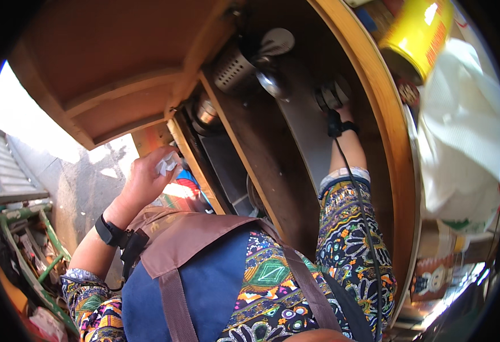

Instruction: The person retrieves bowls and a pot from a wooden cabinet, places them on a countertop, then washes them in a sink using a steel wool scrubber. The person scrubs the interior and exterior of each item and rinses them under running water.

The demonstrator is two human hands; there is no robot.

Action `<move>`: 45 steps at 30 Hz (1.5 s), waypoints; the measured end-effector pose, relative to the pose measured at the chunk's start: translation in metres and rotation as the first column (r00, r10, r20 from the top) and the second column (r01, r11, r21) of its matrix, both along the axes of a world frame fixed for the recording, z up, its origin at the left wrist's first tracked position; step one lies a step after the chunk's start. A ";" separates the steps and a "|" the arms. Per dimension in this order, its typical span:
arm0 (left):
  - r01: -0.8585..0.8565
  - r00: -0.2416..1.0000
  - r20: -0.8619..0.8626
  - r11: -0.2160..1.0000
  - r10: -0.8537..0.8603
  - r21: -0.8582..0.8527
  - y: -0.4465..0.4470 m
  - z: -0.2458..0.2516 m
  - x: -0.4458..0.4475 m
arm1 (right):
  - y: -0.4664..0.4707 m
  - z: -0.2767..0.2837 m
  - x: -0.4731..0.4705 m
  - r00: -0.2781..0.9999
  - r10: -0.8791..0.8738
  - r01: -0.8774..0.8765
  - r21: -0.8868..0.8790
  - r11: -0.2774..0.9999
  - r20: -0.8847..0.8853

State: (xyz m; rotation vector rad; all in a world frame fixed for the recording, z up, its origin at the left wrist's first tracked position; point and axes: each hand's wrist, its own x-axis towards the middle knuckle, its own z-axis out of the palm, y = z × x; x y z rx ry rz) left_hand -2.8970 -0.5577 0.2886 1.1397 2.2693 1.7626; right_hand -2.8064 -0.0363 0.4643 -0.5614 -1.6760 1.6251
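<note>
My left hand (151, 171) is closed around a crumpled white tissue or plastic scrap (166, 164), beside the lower edge of an open wooden door. My right hand (345, 113) reaches deep into a dark wooden cabinet, over a grey shelf board (303, 124). At its fingers are shiny rounded objects with dark bands (332, 96); shadow hides the fingers, so I cannot tell whether they grip. To the left of that hand sits a perforated metal utensil holder (234, 72). A metal ladle or spoon (271, 83) and a pale flat-headed utensil (279, 40) are by it.
The cabinet's wooden front edge (382, 107) curves along my right arm. Beyond it lie a yellow canister (419, 40) and a white plastic bag (459, 132). A metal pot (207, 112) stands in the neighbouring compartment. A green metal frame (27, 256) holds clutter at lower left.
</note>
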 end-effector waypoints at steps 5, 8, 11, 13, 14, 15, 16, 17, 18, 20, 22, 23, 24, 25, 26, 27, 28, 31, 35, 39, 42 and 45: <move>-0.081 0.995 0.062 0.997 0.081 -0.010 -0.023 -0.017 -0.010 | 0.014 0.004 0.004 0.989 -0.054 0.053 -0.010 0.999 -0.138; -0.101 0.994 0.049 0.994 0.102 -0.038 -0.018 -0.025 -0.012 | 0.022 -0.004 0.009 0.983 -0.085 0.080 -0.039 0.996 -0.163; -0.079 0.996 0.033 0.994 0.082 -0.074 -0.012 -0.028 -0.008 | 0.030 -0.013 0.012 0.977 -0.092 0.084 -0.048 0.995 -0.192; -0.062 0.997 0.042 0.993 0.066 -0.104 -0.009 -0.029 -0.005 | 0.034 -0.016 0.014 0.976 -0.099 0.090 -0.053 0.995 -0.194; -0.059 0.997 0.046 0.993 0.064 -0.107 -0.009 -0.029 -0.003 | 0.035 -0.017 0.015 0.977 -0.098 0.089 -0.052 0.995 -0.190; -0.058 0.997 0.044 0.993 0.063 -0.103 -0.007 -0.029 -0.004 | 0.037 -0.018 0.015 0.976 -0.105 0.096 -0.055 0.994 -0.191; -0.062 0.997 0.045 0.989 0.069 -0.137 -0.008 -0.029 -0.002 | 0.039 -0.019 0.015 0.976 -0.106 0.097 -0.057 0.994 -0.191; -0.060 0.997 0.035 0.994 0.063 -0.094 -0.005 -0.029 -0.005 | 0.040 -0.020 0.016 0.974 -0.101 0.093 -0.050 0.994 -0.201; -0.053 0.997 0.044 0.992 0.058 -0.110 -0.006 -0.029 -0.004 | 0.042 -0.021 0.017 0.974 -0.107 0.099 -0.053 0.994 -0.200; -0.039 0.997 0.058 0.991 0.047 -0.130 -0.002 -0.029 -0.006 | 0.044 -0.023 0.019 0.975 -0.115 0.106 -0.059 0.993 -0.189; -0.032 0.998 0.046 0.991 0.038 -0.127 0.004 -0.029 -0.009 | 0.048 -0.025 0.021 0.974 -0.126 0.115 -0.068 0.991 -0.187; -0.009 0.998 0.066 0.992 0.018 -0.127 0.006 -0.029 -0.009 | 0.050 -0.025 0.022 0.973 -0.130 0.118 -0.071 0.990 -0.191; -0.006 0.997 0.078 0.993 0.016 -0.117 0.011 -0.030 -0.010 | 0.051 -0.026 0.023 0.974 -0.131 0.120 -0.069 0.990 -0.186; 0.009 0.998 0.068 0.998 -0.005 -0.070 0.013 -0.030 -0.010 | 0.053 -0.027 0.023 0.974 -0.133 0.122 -0.071 0.990 -0.184; 0.024 0.996 0.093 0.994 -0.014 -0.106 0.017 -0.030 -0.011 | 0.056 -0.028 0.023 0.974 -0.136 0.124 -0.073 0.990 -0.183; 0.039 0.994 0.106 0.994 -0.028 -0.105 0.018 -0.031 -0.010 | 0.057 -0.029 0.023 0.976 -0.132 0.121 -0.076 0.990 -0.175; 0.049 0.993 0.113 0.994 -0.039 -0.094 0.020 -0.032 -0.009 | 0.059 -0.031 0.022 0.976 -0.130 0.118 -0.076 0.990 -0.173; 0.039 0.997 0.064 0.993 -0.032 -0.110 0.021 -0.036 -0.005 | 0.064 -0.043 0.017 0.979 -0.129 0.116 -0.087 0.989 -0.160; 0.013 0.990 0.143 0.997 -0.001 -0.082 0.017 -0.044 -0.001 | 0.067 -0.073 0.003 0.974 -0.171 0.147 -0.162 0.976 -0.146; 0.026 0.990 0.142 0.997 -0.017 -0.067 0.020 -0.050 -0.006 | 0.071 -0.088 -0.011 0.962 -0.258 0.198 -0.423 0.884 -0.089; 0.010 0.992 0.127 0.999 -0.003 -0.052 0.025 -0.051 -0.011 | 0.072 -0.085 -0.018 0.934 -0.356 0.297 -0.533 0.793 -0.009; 0.012 0.983 0.186 0.996 0.005 -0.091 0.026 -0.050 -0.012 | 0.068 -0.084 -0.023 0.946 -0.319 0.253 -0.476 0.842 -0.062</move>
